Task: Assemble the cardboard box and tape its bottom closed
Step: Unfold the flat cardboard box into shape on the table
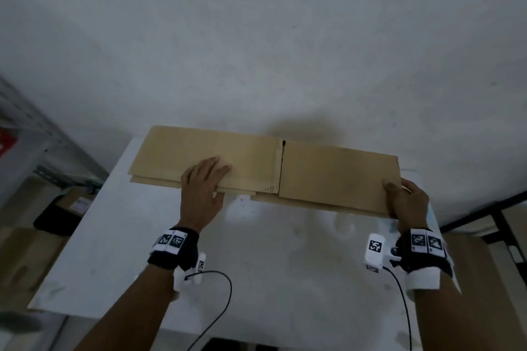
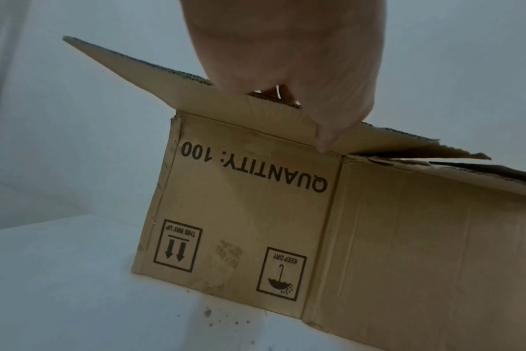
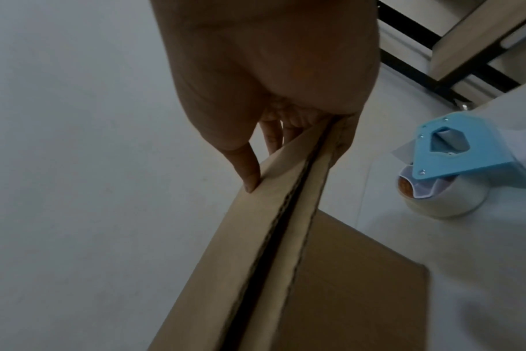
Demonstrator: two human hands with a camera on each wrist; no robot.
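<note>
A brown cardboard box point(image 1: 328, 171), still folded flat, stands on its edge across the far part of the white table point(image 1: 256, 265). Its flaps lie spread out toward me on top. In the left wrist view its printed side point(image 2: 243, 213) reads "QUANTITY: 100" upside down. My left hand point(image 1: 219, 179) pinches the left flap, fingers on top and thumb point(image 2: 325, 140) underneath. My right hand point(image 1: 399, 191) grips the right end, where two flaps point(image 3: 285, 225) lie together, with the thumb point(image 3: 249, 175) on one face and the fingers behind.
A light-blue tape dispenser point(image 3: 454, 166) with a roll of clear tape sits on the table just right of the box, near my right hand. Cardboard cartons point(image 1: 28, 259) and a metal shelf are left of the table. A black metal frame point(image 1: 499, 216) stands to the right.
</note>
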